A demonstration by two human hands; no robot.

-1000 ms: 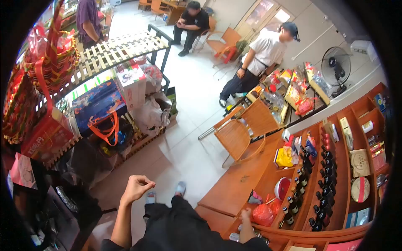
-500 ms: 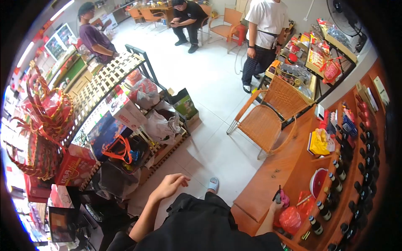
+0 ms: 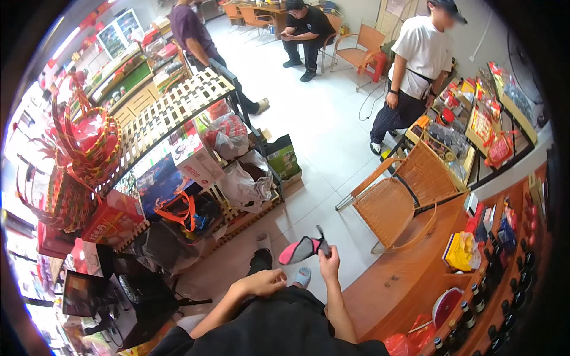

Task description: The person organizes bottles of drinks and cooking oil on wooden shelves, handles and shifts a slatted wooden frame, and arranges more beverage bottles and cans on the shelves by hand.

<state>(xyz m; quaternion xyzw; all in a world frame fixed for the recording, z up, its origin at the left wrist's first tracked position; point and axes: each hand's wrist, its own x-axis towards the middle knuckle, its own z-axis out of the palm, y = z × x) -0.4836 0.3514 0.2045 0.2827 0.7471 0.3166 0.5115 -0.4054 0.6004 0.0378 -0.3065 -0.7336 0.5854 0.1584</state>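
My right hand [image 3: 329, 261] is closed on a pink and black item [image 3: 301, 250] with a thin dark piece sticking up from it. I cannot make out its exact kind. It is held over the floor in front of me, clear of the wooden counter [image 3: 380, 291]. My left hand [image 3: 262, 283] hovers before my dark clothes, just left of that item and apart from it. Its fingers are loosely bent, with nothing seen in them.
A wicker chair [image 3: 386, 216] stands against the counter, which holds rows of bottles [image 3: 469, 314] and a yellow package [image 3: 462, 252]. A slatted rack [image 3: 172, 118] with bags and boxes stands left. Several people are farther off, one near the goods shelves [image 3: 475, 130] at right.
My right hand has lifted the pink and black item from the counter and brought it left, before my body. My left hand has shifted slightly right and down. The person in purple has moved.
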